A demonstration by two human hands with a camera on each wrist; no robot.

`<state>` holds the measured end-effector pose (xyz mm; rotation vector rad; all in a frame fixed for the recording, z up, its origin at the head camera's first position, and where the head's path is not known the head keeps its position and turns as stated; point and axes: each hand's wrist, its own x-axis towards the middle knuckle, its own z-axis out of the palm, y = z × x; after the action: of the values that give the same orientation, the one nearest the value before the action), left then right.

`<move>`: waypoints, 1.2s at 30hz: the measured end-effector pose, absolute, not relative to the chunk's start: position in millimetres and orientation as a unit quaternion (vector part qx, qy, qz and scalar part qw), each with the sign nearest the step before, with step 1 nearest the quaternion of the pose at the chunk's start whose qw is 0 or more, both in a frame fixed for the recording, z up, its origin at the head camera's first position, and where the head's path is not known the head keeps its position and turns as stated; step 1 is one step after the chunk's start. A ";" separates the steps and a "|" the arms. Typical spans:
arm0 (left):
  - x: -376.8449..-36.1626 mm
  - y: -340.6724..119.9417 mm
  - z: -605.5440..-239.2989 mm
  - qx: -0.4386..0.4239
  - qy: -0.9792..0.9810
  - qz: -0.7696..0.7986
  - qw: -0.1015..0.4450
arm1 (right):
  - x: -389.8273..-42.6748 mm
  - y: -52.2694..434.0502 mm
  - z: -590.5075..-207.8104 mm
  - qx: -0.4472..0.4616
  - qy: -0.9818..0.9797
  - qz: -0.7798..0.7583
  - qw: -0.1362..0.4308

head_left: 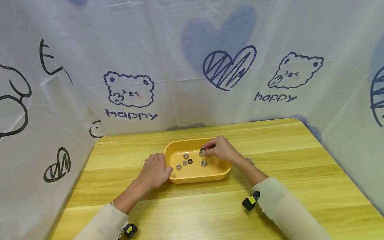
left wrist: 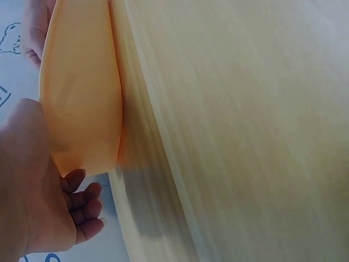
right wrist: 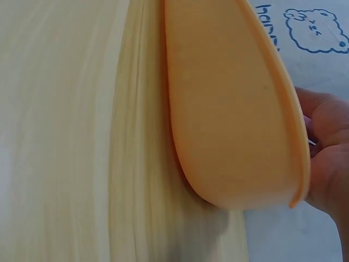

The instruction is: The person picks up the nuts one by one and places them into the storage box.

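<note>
**Pinched nut over the tray: where it could slip**

The right hand [head_left: 220, 149] hangs over the far right part of the yellow tray [head_left: 180, 180], its fingers [head_left: 210, 148] curled together and pinching one small metal nut [head_left: 202, 151] just above the tray floor. The left hand [head_left: 154, 170] rests on the counter [head_left: 300, 173] against the tray's left end, fingers loosely bent beside the rim and thumb touching the wall; it grips nothing. Five more nuts [head_left: 190, 161] lie loose in the tray's middle, and a couple of others [head_left: 249, 159] sit on the counter just behind the right wrist. The tray stands near the centre of the counter, a little toward its far edge.

The grip on the nut looks slight, only fingertips on a small, smooth piece. If it slackens unevenly, the nut could bounce off the hard floor, hop the low wall and roll toward the counter's edge. The tray looks light; a nudge from the right wrist could slide it, though the left hand braces only one end. The right forearm passes close to the nuts on the counter and could sweep them off.
</note>
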<state>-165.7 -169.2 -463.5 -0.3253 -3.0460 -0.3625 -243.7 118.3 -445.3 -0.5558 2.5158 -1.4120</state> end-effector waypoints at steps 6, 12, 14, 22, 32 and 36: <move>-166.7 -169.4 -464.0 -0.101 -0.988 -0.116 0.027 | -248.7 104.7 -451.7 -0.194 0.878 -0.428 0.092; -168.5 -169.3 -464.8 -0.104 -0.988 -0.114 0.029 | -250.6 93.0 -457.8 -0.212 0.892 -0.392 0.082; -169.1 -169.6 -465.3 -0.104 -0.988 -0.114 0.030 | -250.7 89.6 -459.6 -0.218 0.889 -0.393 0.089; -168.4 -170.5 -466.6 -0.105 -0.987 -0.120 0.029 | -249.5 83.5 -463.6 -0.222 0.889 -0.386 0.107; -168.6 -169.9 -465.9 -0.101 -0.988 -0.117 0.023 | -248.9 80.9 -466.9 -0.237 0.905 -0.343 0.089; -168.7 -169.8 -467.1 -0.100 -0.988 -0.118 0.021 | -248.9 80.3 -469.5 -0.245 0.905 -0.338 0.082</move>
<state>-168.7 -169.8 -467.1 -0.3095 -3.0614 -0.3664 -248.9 80.3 -469.5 -0.7314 2.7039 -1.0094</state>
